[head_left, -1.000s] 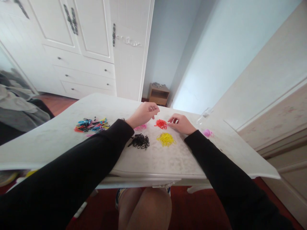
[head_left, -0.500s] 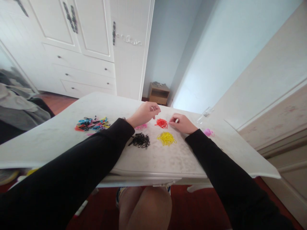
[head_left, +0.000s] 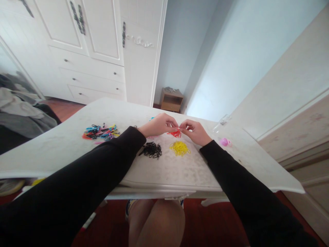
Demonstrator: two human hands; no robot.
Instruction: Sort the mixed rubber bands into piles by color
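Observation:
Above the pile of red rubber bands (head_left: 175, 134), the fingertips of both my hands meet. My left hand (head_left: 164, 124) is closed in a pinch, and my right hand (head_left: 194, 132) pinches from the other side. Whatever is between the fingertips is too small to make out. Close below lies a pile of yellow rubber bands (head_left: 180, 148), with a black pile of rubber bands (head_left: 152, 150) to its left. Part of a pink pile is hidden behind my left hand, and a bit of blue (head_left: 152, 118) shows past it.
A mixed heap of coloured rubber bands (head_left: 100, 132) lies on the left of the white table (head_left: 195, 171). To the right are a clear plastic container (head_left: 221, 124) and a pink-purple item (head_left: 224, 141). A white wardrobe (head_left: 102, 34) and a small wooden cabinet (head_left: 171, 100) stand beyond.
My left hand has moved right and slightly down, so its fingertips now meet those of my right hand over the red pile. A bit of blue has come into view behind the left hand.

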